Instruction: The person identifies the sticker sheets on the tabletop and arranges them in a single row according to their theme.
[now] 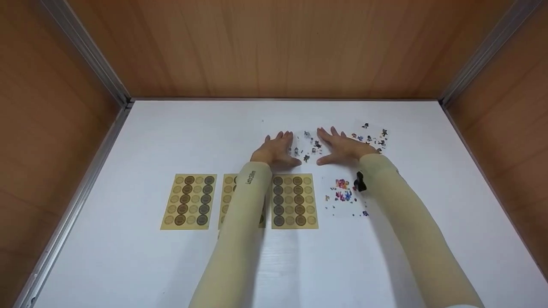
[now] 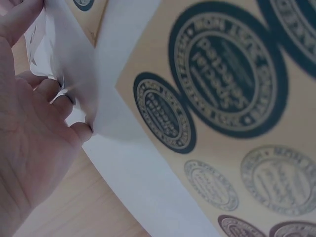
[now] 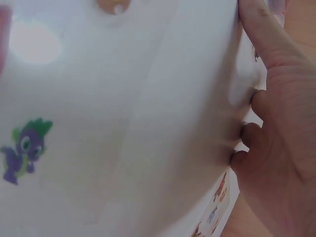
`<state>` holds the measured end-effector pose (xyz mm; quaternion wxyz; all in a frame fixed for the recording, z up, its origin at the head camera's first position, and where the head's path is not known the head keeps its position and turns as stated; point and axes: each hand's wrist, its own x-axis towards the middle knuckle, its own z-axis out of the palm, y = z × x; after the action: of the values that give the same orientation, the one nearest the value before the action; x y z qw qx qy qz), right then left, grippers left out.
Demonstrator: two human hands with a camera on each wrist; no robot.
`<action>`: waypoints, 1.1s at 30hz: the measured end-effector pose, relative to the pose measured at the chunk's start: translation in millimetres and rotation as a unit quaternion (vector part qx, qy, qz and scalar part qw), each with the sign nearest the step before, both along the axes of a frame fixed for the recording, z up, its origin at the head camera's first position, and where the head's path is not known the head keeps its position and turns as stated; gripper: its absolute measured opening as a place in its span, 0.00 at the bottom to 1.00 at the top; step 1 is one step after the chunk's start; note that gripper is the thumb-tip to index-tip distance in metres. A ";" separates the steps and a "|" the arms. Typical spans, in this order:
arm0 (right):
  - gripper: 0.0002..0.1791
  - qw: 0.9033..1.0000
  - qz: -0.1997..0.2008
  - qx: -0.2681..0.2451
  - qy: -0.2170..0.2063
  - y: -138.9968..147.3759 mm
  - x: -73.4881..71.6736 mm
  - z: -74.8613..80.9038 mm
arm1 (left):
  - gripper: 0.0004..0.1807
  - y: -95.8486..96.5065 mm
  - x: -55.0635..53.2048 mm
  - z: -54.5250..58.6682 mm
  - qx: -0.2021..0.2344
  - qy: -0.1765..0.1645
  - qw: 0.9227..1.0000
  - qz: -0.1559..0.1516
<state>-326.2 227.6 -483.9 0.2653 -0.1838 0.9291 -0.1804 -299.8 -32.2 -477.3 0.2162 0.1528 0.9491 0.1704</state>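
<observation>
A clear sticker sheet with small dark figures (image 1: 316, 144) lies flat on the white table between the two hands. My left hand (image 1: 276, 149) has its fingers spread along the sheet's left edge. In the left wrist view its fingertips (image 2: 81, 131) press down on the white surface. Opposite it, my right hand (image 1: 342, 147) rests at the sheet's right edge, thumb and fingers spread apart. The right wrist view shows those fingertips (image 3: 239, 160) touching down too. Neither hand grips anything.
Kraft sheets of round labels (image 1: 188, 201) lie in a row at front left, one partly hidden under the left sleeve. A colourful sticker sheet (image 1: 342, 209) sits below the right hand, and another clear one (image 1: 376, 132) lies behind it. Wooden walls (image 1: 274, 51) enclose the table.
</observation>
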 end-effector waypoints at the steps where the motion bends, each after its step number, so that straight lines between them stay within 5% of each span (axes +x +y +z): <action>1: 0.65 1.000 -0.006 -0.001 -0.003 0.0 0.2 -0.5 | 0.59 0.1 0.5 0.1 0.002 0.000 1.000 0.004; 14: 0.67 0.999 -0.018 -0.035 0.004 -1.6 1.1 -5.7 | 0.58 3.2 5.9 -0.9 0.059 -0.014 0.996 0.065; 33: 0.65 0.999 -0.021 -0.028 0.018 -3.7 -1.9 -12.5 | 0.56 28.7 11.4 3.0 0.178 0.005 0.977 0.115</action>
<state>-328.1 223.9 -496.4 0.2396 -0.1748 0.9319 -0.2088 -288.4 -3.5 -474.3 0.1600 0.0797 0.9157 0.3599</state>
